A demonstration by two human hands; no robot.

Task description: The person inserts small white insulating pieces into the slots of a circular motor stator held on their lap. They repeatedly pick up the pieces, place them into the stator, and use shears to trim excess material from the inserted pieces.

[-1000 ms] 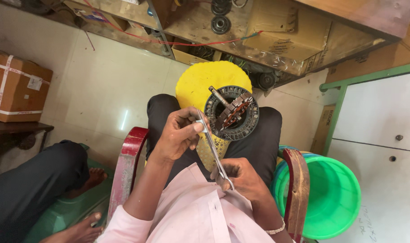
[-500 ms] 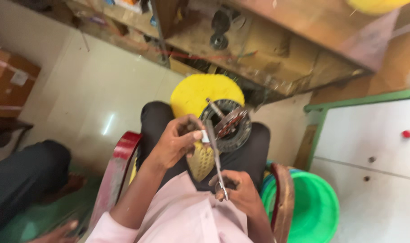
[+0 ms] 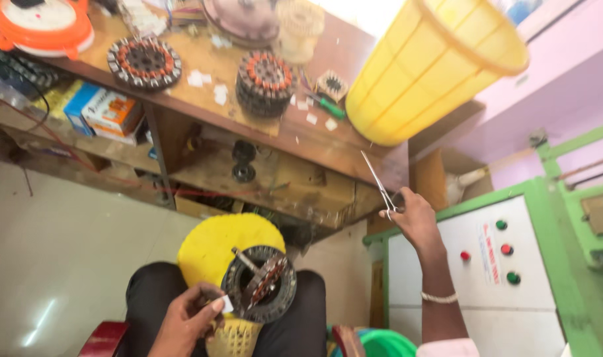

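Two hands work apart: the right hand, grip clamped on scissors, is raised; the left hand pinches the motor stator on the lap.

Yellow bucket on wooden workbench.

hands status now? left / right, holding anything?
Left hand: closed, pinching a small white slip against the round motor stator.
Right hand: closed, holding thin scissors raised.
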